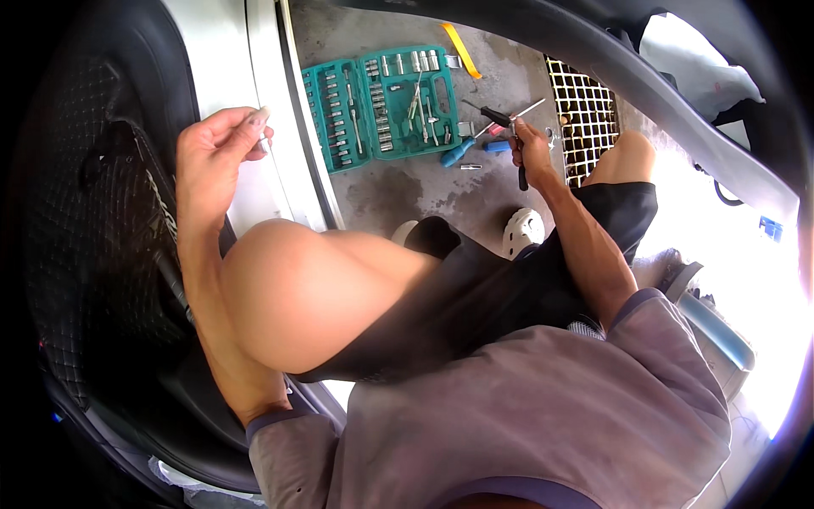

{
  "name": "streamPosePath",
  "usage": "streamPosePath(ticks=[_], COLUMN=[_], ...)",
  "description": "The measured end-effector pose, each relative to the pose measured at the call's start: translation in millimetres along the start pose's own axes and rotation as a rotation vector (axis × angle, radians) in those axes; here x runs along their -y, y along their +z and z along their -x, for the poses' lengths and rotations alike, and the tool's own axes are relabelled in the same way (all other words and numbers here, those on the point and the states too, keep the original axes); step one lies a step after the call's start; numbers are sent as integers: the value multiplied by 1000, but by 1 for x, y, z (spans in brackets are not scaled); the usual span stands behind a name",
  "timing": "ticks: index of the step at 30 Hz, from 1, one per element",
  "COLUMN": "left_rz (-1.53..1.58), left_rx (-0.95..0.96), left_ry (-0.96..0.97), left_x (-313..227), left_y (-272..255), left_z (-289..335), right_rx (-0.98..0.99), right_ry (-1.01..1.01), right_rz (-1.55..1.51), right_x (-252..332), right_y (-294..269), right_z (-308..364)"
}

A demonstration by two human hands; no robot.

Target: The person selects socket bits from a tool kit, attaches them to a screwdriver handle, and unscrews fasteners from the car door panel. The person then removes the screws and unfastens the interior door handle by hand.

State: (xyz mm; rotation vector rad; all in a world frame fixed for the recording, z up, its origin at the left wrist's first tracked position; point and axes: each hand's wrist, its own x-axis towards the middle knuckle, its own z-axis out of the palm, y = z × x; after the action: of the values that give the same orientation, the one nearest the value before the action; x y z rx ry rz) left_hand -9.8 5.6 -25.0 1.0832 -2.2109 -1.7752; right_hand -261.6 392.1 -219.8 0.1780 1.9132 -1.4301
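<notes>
My left hand is raised beside the white car door sill, its thumb and fingertips pinched together on something too small to make out. My right hand reaches out over the concrete floor and grips a black-handled screwdriver, whose metal shaft points up to the right. Just past that hand lie a blue-handled screwdriver and a small blue tool. My bare knee fills the middle of the view.
An open teal socket set case lies on the concrete floor. A yellow pry tool rests beyond it. A metal drain grate sits to the right. A black quilted car floor mat lies at left.
</notes>
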Motion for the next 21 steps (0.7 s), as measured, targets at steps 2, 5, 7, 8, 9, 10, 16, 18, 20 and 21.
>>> streamPosePath(ticks=[2, 5, 7, 8, 9, 10, 16, 18, 20, 21], left_rz=[-7, -16, -19, -32, -45, -44, -52, -48, -46, -42], left_rx=[14, 26, 34, 27, 20, 21, 29, 42, 31, 19], left_ry=[0, -4, -9, -10, -11, -9, -14, -31, -30, -27], left_x=[-1, -3, -3, -3, -2, 0, -4, -3, -5, -5], left_y=[0, 0, 0, 0, 1, 0, 1, 1, 3, 3], left_z=[0, 0, -1, 0, 0, 1, -4, -2, -3, -3], right_rx=[11, 13, 25, 36, 34, 32, -89, -44, -26, 44], right_ry=[-43, -222, -207, -199, -201, -95, 61, 89, 84, 4], right_rz=[107, 209, 191, 178, 178, 61, -69, -33, 52, 139], right_x=[3, 18, 18, 18, 16, 15, 13, 15, 20, 22], right_y=[2, 10, 10, 9, 7, 4, -8, -17, -28, -30], right_z=[-1, -7, -10, -11, -11, -11, -54, -62, -66, -68])
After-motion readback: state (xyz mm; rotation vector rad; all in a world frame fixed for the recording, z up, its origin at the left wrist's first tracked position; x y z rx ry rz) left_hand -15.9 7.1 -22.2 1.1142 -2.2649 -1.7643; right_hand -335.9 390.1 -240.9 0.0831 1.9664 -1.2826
